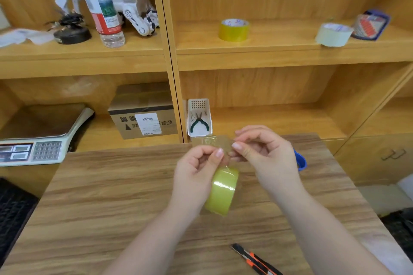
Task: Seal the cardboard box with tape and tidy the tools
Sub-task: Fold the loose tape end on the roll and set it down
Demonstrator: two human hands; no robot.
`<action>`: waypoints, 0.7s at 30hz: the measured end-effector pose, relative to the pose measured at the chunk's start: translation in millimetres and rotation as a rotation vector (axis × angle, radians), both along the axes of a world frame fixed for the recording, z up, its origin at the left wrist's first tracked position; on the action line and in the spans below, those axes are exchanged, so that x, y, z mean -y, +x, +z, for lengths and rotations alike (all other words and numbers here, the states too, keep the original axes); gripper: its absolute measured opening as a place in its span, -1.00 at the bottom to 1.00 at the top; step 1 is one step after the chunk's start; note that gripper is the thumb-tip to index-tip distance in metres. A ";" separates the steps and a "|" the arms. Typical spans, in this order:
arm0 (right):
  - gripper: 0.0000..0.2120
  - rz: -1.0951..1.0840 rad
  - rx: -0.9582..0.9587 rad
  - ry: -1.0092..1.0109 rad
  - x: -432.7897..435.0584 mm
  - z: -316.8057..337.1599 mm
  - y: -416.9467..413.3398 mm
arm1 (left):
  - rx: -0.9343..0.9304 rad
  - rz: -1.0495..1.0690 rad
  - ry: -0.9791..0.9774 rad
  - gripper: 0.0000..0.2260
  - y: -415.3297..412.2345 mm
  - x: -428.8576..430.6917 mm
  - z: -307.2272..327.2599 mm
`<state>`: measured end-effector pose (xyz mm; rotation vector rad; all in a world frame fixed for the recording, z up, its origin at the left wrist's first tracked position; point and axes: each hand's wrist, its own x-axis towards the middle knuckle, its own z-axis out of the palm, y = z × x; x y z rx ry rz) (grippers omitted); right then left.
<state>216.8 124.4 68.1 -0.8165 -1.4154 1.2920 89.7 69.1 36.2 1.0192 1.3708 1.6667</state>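
A yellow tape roll (221,192) hangs above the wooden table (111,196), held up by its peeled free end (212,142). My left hand (197,163) pinches that strip just above the roll. My right hand (263,152) pinches the strip's end from the right. A cardboard box (143,116) with a white label stands on the lower left shelf. An orange and black utility knife (254,260) lies on the table near the front edge. A blue object (300,161) shows partly behind my right hand.
A white basket (206,118) holding green pliers (199,123) sits on the lower shelf. Another yellow tape roll (233,30), a clear tape roll (334,34) and a blue packet (371,24) lie on the upper shelf. A scale (42,140) stands left; a bottle (102,4) stands on the upper left shelf.
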 end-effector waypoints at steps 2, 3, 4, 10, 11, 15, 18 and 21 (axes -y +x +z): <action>-0.83 -0.007 0.025 0.048 2.3 9.6 1.6 | -0.015 -0.005 0.049 -0.85 2.9 0.7 9.8; -0.82 -0.027 0.056 0.074 4.6 15.1 1.7 | -0.025 -0.004 0.080 -0.87 4.4 1.6 15.0; -0.81 -0.059 0.098 0.118 6.2 20.2 1.5 | -0.031 0.004 0.108 -0.88 5.8 2.1 21.1; -0.91 -0.134 0.201 0.282 5.3 47.9 -0.8 | 0.008 0.102 0.173 -0.83 9.5 -2.3 56.2; -0.92 -0.095 0.139 0.245 3.5 52.9 -1.5 | 0.022 0.108 0.165 -0.80 8.8 -4.0 61.5; -0.91 0.003 -0.033 0.126 -7.4 64.9 -4.7 | 0.021 0.087 0.125 -0.78 6.7 -9.1 83.3; -0.53 0.024 -0.069 0.134 -14.8 68.2 -5.4 | 0.025 0.098 0.106 -0.75 6.0 -10.0 93.3; -0.56 0.062 -0.107 0.172 -19.3 73.5 -3.8 | 0.036 0.091 0.070 -0.74 5.7 -10.9 99.4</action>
